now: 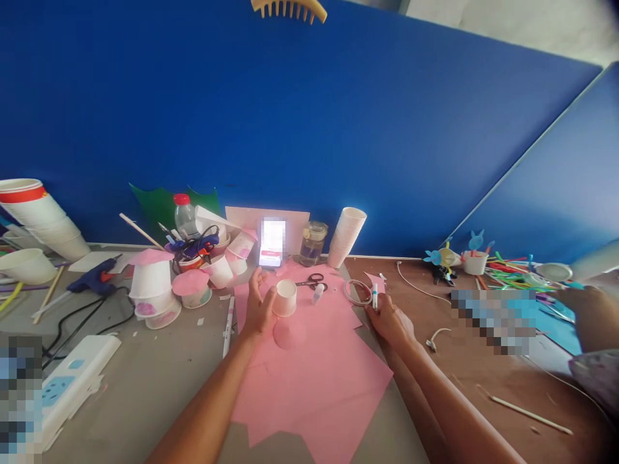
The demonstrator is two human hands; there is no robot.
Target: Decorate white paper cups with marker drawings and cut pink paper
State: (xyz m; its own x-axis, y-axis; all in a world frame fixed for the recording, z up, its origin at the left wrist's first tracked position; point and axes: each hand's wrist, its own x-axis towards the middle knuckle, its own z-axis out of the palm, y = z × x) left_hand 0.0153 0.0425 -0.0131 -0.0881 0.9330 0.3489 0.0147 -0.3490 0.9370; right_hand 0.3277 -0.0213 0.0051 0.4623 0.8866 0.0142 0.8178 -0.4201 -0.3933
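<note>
My left hand (260, 306) is beside a small white paper cup (286, 299), its fingers apart and the thumb close to the cup's left side; whether it touches is unclear. The cup stands upright on a large pink paper sheet (314, 380) with jagged edges. A round pink paper piece (289, 333) lies just in front of the cup. My right hand (393, 320) is closed on a white marker with a teal band (375, 296), held upright at the sheet's right edge. A tape roll (358, 292) lies just left of it. Scissors (316, 281) and a small glue bottle (318, 294) lie behind the cup.
A lit phone (271, 243) leans at the back, beside a glass jar (314, 243) and stacked cups (348, 236). Pink-topped cups (151, 283), a glue gun (94, 276) and a power strip (77, 390) are left. Another person's arm (592, 319) reaches in at right.
</note>
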